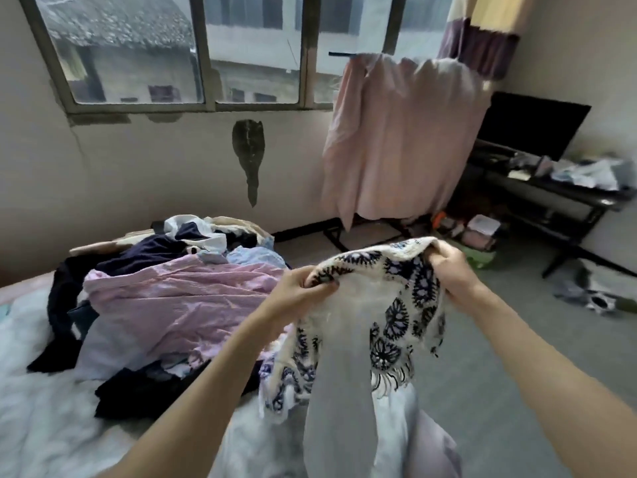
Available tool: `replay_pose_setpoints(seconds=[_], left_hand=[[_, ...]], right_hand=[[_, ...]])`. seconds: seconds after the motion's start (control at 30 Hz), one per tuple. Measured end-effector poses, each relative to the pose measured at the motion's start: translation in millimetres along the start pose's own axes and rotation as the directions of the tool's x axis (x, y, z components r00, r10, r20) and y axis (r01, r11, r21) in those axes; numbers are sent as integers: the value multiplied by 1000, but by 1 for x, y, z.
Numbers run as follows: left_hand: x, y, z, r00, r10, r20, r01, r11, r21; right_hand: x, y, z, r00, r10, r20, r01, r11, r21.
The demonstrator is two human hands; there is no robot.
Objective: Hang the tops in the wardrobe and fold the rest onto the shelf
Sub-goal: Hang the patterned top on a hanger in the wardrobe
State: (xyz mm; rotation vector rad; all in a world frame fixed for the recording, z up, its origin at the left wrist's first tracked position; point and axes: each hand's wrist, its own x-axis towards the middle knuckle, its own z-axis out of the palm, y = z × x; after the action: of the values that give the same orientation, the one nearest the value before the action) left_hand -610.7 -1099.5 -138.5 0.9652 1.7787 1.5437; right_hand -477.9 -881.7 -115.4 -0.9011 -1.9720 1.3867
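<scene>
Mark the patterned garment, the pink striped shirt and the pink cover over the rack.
patterned garment (396, 319), head view: dark printed panel.
pink striped shirt (179, 294), head view: middle of fabric.
pink cover (406, 139), head view: front drape.

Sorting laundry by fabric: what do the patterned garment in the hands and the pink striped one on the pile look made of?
Patterned garment: looks like a soft knit, cream with dark floral motifs, matte, fringe at one edge. Pink striped top: looks like thin woven cotton or a blend, matte, finely striped and heavily creased. Neither fibre is certain.
</scene>
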Motion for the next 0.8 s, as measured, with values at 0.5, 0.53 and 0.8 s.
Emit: replay_pose_setpoints(seconds=[0.5,0.53,0.8], left_hand=[[-24,126,324,779,-250,575,450,861,-236],[-32,134,344,764,-224,605,456,851,-262],[-124,195,468,512,-52,857,641,687,-341]], right_hand=[[-236,72,-223,978,156,-137,-155,988,16],[-251,77,-230,972,186,-147,-181,982,44],[-327,88,-299,819,138,-557,-146,989,31]])
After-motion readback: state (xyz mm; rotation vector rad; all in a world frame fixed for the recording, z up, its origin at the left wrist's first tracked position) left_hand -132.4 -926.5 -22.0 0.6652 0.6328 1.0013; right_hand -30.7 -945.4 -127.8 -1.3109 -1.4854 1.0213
